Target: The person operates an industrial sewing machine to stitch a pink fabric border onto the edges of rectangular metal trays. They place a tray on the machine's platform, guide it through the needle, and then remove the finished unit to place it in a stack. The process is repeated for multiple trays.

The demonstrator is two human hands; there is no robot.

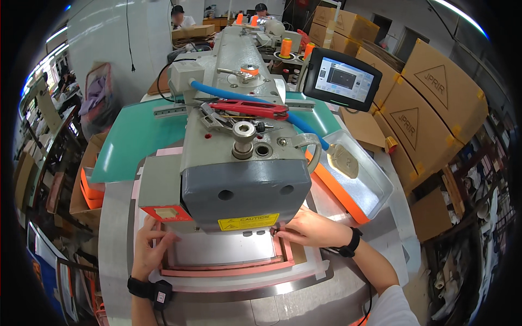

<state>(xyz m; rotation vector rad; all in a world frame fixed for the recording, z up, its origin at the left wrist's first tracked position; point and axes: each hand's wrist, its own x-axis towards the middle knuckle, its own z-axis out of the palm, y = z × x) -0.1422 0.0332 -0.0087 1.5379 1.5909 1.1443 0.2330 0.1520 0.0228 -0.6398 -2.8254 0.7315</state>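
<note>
An industrial sewing machine head (pixel 244 190), grey with a dark front cover, stands over a pink-edged clamp frame (pixel 228 270) with a pale flat sheet (pixel 223 247) inside it. My left hand (pixel 149 247) rests at the frame's left side, thumb and forefinger apart; its other fingers are partly hidden beside the machine's box. At the frame's right inner edge, my right hand (pixel 312 229) has its thumb and fingertips closed on a small dark piece (pixel 273 231). Similar small dark pieces (pixel 254 233) lie in a row on the sheet, just under the machine head.
Red-handled snips (pixel 250 108) and other tools lie on the machine's top, beside a blue hose (pixel 228 93). A control screen (pixel 341 79) and a metal tray (pixel 370 185) stand at the right. Cardboard boxes (pixel 418 114) are stacked beyond. Two people sit at the back.
</note>
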